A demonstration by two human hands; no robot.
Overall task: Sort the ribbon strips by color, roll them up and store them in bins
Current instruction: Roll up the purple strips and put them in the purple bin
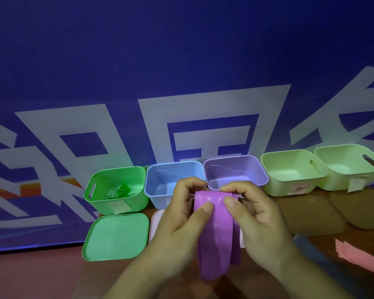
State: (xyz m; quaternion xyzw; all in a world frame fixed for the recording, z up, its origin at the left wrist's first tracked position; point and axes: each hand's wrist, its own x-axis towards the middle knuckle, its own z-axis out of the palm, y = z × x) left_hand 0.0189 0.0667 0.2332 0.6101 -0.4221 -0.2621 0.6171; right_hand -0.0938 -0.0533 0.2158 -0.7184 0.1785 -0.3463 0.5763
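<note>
Both hands hold purple ribbon strips [216, 240] in front of the bins. My left hand [181, 216] pinches the top end with thumb on the front, and my right hand [253, 219] pinches it from the right side. The strips hang down toward me in loose loops. Behind them stand a green bin [99, 197] with a rolled green ribbon [122, 190] inside, a blue bin [160, 184] and a purple bin [235, 175]. Two pale green bins [289, 175] [350, 169] stand further right.
A green lid [117, 236] lies before the green bin, and a pale pink lid [157, 221] peeks out beside my left hand. Two brown lids [311, 214] [363, 208] lie at right. Dark blue ribbon [324, 260] and pink ribbon strips [358, 257] rest on the table's right side.
</note>
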